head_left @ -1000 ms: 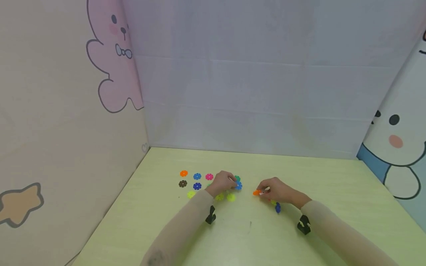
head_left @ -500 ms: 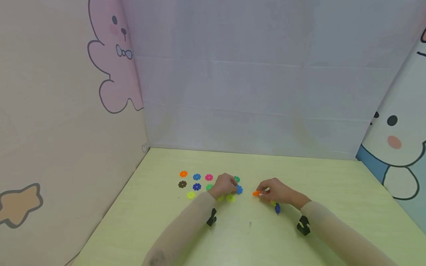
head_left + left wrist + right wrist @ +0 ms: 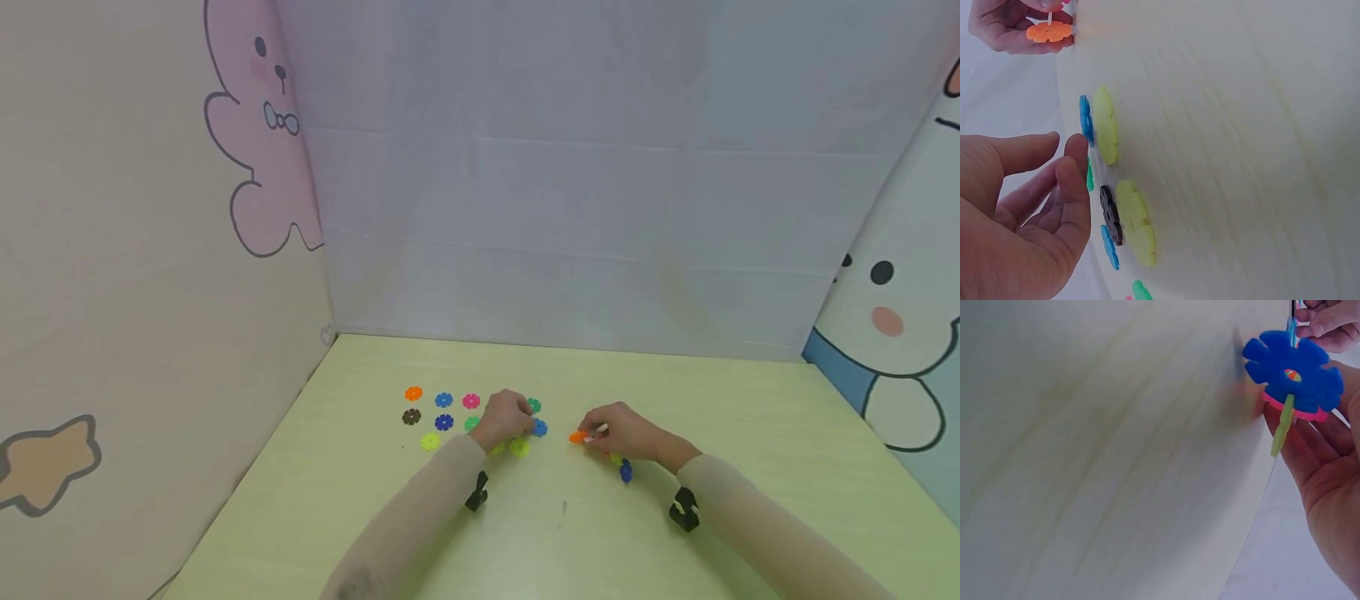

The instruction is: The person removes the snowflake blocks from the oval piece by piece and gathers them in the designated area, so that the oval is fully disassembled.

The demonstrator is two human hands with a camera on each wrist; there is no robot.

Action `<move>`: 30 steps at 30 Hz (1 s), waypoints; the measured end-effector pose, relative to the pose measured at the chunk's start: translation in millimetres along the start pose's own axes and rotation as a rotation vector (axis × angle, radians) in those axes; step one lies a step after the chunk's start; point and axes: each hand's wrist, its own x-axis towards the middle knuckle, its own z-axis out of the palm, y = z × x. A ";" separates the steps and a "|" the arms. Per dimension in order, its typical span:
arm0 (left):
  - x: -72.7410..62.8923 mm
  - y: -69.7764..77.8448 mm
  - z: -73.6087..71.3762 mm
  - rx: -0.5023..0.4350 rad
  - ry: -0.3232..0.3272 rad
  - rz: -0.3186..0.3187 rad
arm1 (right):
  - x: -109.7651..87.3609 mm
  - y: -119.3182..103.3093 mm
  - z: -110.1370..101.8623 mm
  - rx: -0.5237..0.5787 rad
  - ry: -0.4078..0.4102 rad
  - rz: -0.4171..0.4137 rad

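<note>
My right hand [image 3: 626, 429] holds a chain of interlocking plastic flower discs just above the table. In the right wrist view it shows a dark blue disc [image 3: 1294, 359], a yellow disc [image 3: 1282, 428] seen edge-on and a pink disc [image 3: 1316, 415]. An orange disc [image 3: 577, 437] sticks out at the chain's left end. Over the loose discs, my left hand [image 3: 504, 418] has its fingers loosely bent, thumb and forefinger apart. Its fingertips are beside a light blue disc [image 3: 1085, 115]; whether they touch it I cannot tell. Two yellow discs [image 3: 1106, 125] lie nearby.
Loose discs lie left of the left hand: orange [image 3: 414, 393], brown [image 3: 411, 417], dark blue [image 3: 444, 422], pink [image 3: 471, 401] and several others. A green disc [image 3: 534, 405] sits beyond the fingers. A pale wall [image 3: 562, 208] bounds the table [image 3: 750, 433] behind.
Since a second ago my left hand has shifted slightly right and nearer, uncovering more of a green disc. The right hand stays almost still with the chain.
</note>
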 end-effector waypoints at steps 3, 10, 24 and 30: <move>2.7 -0.8 -1.7 -0.005 0.018 -0.012 | 0.0 0.7 -0.2 0.004 -0.006 0.024; -2.4 4.0 -5.4 -0.072 -0.011 0.008 | 0.7 4.6 -1.1 0.004 -0.010 -0.001; -15.7 14.3 12.0 -0.132 -0.097 0.096 | -0.9 2.0 -0.1 -0.016 0.022 -0.083; -19.3 18.6 23.0 -0.092 -0.116 0.090 | -1.1 2.9 -1.0 -0.003 0.012 -0.082</move>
